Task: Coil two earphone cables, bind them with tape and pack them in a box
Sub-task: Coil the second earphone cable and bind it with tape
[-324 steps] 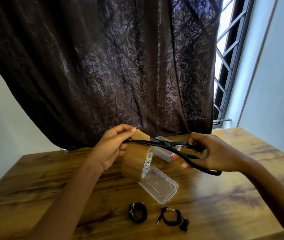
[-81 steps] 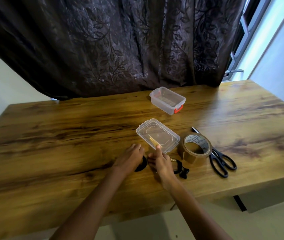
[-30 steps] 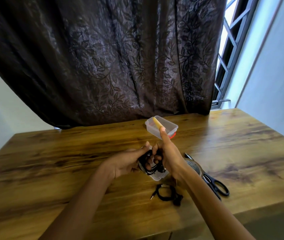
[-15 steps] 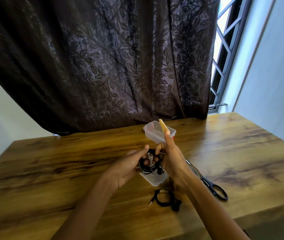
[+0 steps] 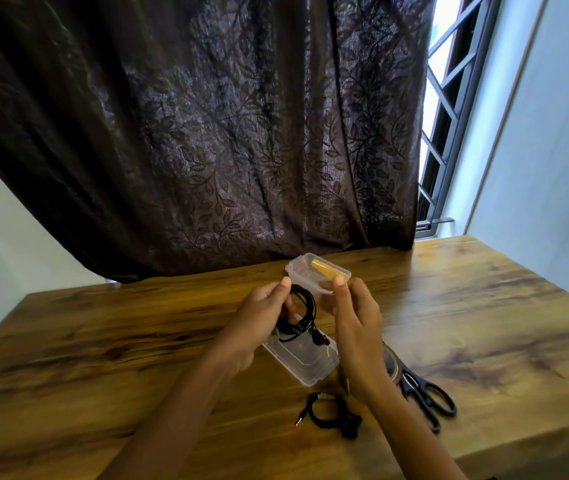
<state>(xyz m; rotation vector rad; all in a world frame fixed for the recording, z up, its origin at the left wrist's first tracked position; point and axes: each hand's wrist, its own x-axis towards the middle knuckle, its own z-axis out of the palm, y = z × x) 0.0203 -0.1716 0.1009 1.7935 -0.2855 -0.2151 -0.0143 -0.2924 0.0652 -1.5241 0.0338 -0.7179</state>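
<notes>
Left hand (image 5: 255,327) grip closed on a loose black coiled earphone cable (image 5: 298,315), held above the clear plastic lid (image 5: 305,358) lying on the wooden tabletop (image 5: 103,341). Right hand (image 5: 355,317) pinches a short strip of brown tape (image 5: 324,270) at its fingertips, raised beside the coil. Judging by that: this coil not yet bound. Second black coiled earphone (image 5: 328,412) lies near the tabletop's front edge; can't tell if taped. Clear plastic box (image 5: 298,268) sits behind, apparently empty, so packing pending. Black scissors (image 5: 425,396) right. No readable labels or writing.
</notes>
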